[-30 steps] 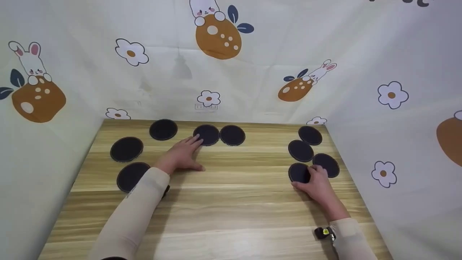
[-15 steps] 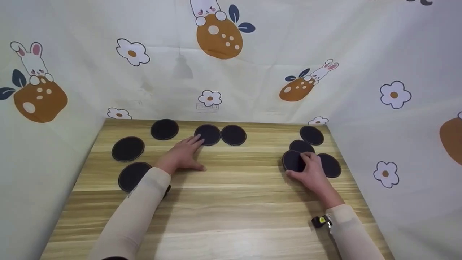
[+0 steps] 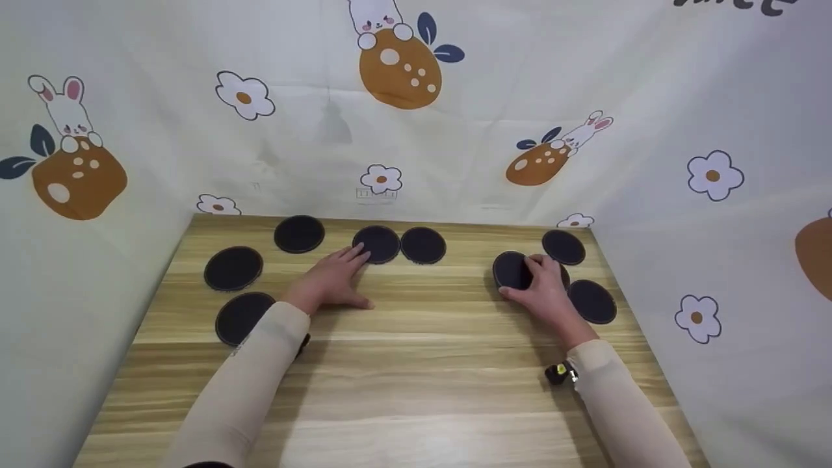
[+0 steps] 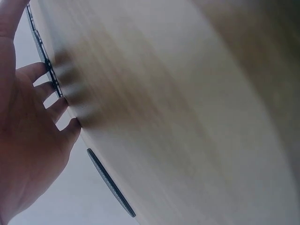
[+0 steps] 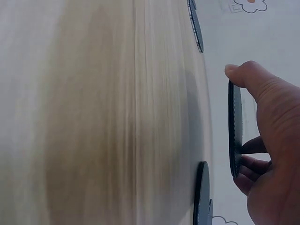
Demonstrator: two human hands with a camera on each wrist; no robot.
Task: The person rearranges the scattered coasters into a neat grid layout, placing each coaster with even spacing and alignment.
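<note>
Leftward and toward the back wall, one black disc (image 3: 510, 270) has travelled since a second ago; the right hand (image 3: 546, 289) pinches it between thumb and fingers, clear of the wooden table (image 3: 416, 364); the left hand (image 3: 331, 279) has stayed put, fingers extended and spread, grasping nothing, their tips resting on a back disc (image 3: 380, 244); a neighbouring disc (image 3: 423, 245) lies just beside that one.

Held disc and right hand block most of a covered disc (image 3: 564, 276); a corner disc (image 3: 563, 247) and an outer disc (image 3: 591, 301) lie near it; at the left, the left sleeve (image 3: 240, 383) hides part of a near disc (image 3: 240, 315), with two more discs (image 3: 299, 234) farther back; a small black device (image 3: 557, 373) sits by the right cuff.

Large dark lettering (image 3: 772, 6) on the rabbit-and-flower curtain (image 3: 455, 149) is cut off at the top edge; small sleeve print (image 3: 239, 346) is illegible; a faint boxed mark (image 3: 377, 194) under a flower cannot be read.
</note>
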